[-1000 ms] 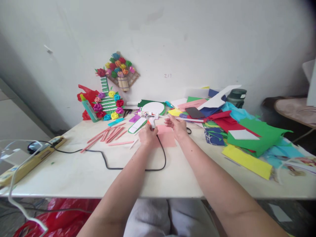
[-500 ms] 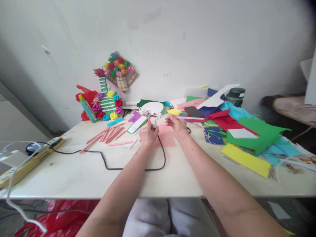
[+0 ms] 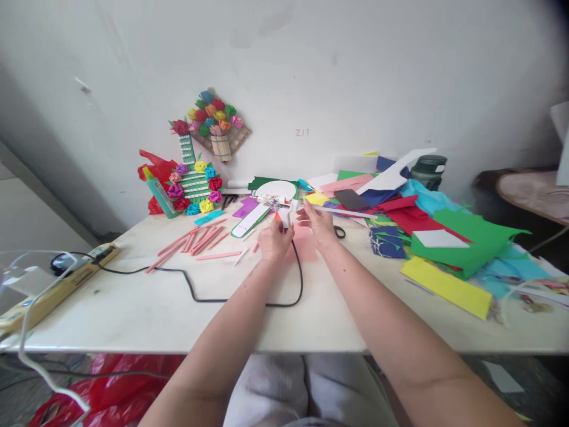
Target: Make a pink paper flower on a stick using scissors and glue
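My left hand is wrapped round the handle of a white glue gun with an orange trigger, its black cord trailing down onto the table. Between the fingers of my right hand is a long, pale glue stick that points off to the right. The stick's near end lies close to the gun's rear; whether it is inside cannot be made out. Beneath both hands lies a pink sheet. Just beyond the gun is a white, green-edged guitar-shaped cutout with a round body.
Pink paper rolls lie to the left, near a glue bottle and a flower-decorated guitar model. Coloured sheets cover the right side, with a phone and a dark bottle. A power strip sits far left.
Both hands have shifted slightly to the right in view, the glue gun with them. The glue stick's far end now reaches farther right and a little lower.
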A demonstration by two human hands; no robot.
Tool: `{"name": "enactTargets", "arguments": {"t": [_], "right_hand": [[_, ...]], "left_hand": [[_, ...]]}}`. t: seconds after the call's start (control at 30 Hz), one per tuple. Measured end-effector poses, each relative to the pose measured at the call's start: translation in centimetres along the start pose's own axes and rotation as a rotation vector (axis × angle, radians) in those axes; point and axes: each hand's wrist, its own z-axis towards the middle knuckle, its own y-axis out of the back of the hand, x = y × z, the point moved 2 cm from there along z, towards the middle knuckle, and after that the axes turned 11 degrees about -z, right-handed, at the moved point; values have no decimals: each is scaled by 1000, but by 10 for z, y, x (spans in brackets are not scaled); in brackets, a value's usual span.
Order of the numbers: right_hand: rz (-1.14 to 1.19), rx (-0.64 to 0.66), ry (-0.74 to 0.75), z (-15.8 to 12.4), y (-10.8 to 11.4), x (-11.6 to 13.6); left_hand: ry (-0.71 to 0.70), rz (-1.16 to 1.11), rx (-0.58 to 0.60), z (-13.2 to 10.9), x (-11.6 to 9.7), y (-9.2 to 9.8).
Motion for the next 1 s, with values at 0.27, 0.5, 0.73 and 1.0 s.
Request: {"name": "enactTargets", "arguments": {"t": [0.27, 0.5, 0.73, 1.0], "right_hand": [[-347, 341, 125, -5, -10, -7], [-453, 244, 77, -1, -5, -17], [-466, 123, 56, 2, 8, -8], [-603, 28, 62, 8, 15, -15]], "left_hand": [[-22, -9, 56, -5, -6, -2], [-166, -127, 236, -8, -9, -7], [-235, -62, 454, 6, 4, 21], [166, 365, 277, 40, 54, 63]]}}
